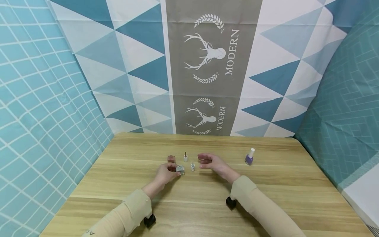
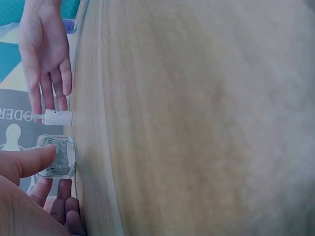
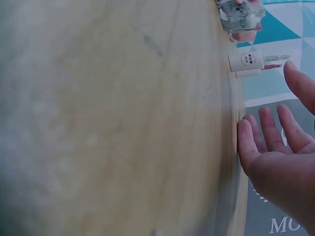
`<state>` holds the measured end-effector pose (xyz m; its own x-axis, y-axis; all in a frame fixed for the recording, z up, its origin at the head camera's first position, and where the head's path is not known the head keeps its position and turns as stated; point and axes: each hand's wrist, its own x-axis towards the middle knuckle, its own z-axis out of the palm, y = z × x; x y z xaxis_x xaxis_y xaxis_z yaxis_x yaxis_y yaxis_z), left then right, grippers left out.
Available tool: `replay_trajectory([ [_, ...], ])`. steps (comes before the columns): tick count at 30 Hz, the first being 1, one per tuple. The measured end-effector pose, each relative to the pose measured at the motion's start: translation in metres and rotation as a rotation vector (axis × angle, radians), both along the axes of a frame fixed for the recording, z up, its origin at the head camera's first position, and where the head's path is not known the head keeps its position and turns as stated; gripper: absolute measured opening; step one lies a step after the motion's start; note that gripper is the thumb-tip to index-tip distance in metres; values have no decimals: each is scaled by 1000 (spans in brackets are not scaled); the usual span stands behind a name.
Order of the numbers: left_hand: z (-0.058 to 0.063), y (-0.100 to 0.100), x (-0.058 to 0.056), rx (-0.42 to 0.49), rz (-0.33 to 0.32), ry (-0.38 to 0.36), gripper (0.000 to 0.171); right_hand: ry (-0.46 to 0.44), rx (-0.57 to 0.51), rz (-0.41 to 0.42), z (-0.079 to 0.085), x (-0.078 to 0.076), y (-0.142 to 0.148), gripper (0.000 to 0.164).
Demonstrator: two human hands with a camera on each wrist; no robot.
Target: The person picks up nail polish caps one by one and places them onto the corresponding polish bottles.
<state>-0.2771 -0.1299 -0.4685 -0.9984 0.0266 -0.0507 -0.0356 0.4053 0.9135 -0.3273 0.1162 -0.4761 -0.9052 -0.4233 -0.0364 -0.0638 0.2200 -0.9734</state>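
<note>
My left hand point(image 1: 164, 173) pinches a clear, square nail polish bottle with silvery glitter point(image 1: 180, 170) between thumb and fingers. Its neck carries no cap. In the left wrist view the thumb lies across the glitter bottle point(image 2: 68, 156). Just right of it, a white cap point(image 1: 192, 167) stands upside down on the table, its brush pointing up. My right hand point(image 1: 214, 164) is beside that cap with fingers relaxed and nothing in them. A second white cap point(image 1: 185, 158) with a reddish brush stands slightly behind. Behind the left hand sits a pinkish-red nail polish bottle point(image 1: 171, 159), partly hidden.
A capped purple nail polish bottle point(image 1: 249, 159) stands farther right on the wooden table point(image 1: 189, 204). A patterned cloth point(image 1: 142, 65) hangs behind the table's back edge, with blue-green cloths on both sides.
</note>
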Motion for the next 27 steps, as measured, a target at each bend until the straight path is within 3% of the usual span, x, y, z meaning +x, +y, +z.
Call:
replay_trajectory([
  [9, 1, 0, 1, 12, 0, -9, 33, 116, 144, 123, 9, 0, -13, 54],
  [27, 4, -2, -1, 19, -21, -26, 30, 368, 412, 111, 4, -6, -30, 27],
])
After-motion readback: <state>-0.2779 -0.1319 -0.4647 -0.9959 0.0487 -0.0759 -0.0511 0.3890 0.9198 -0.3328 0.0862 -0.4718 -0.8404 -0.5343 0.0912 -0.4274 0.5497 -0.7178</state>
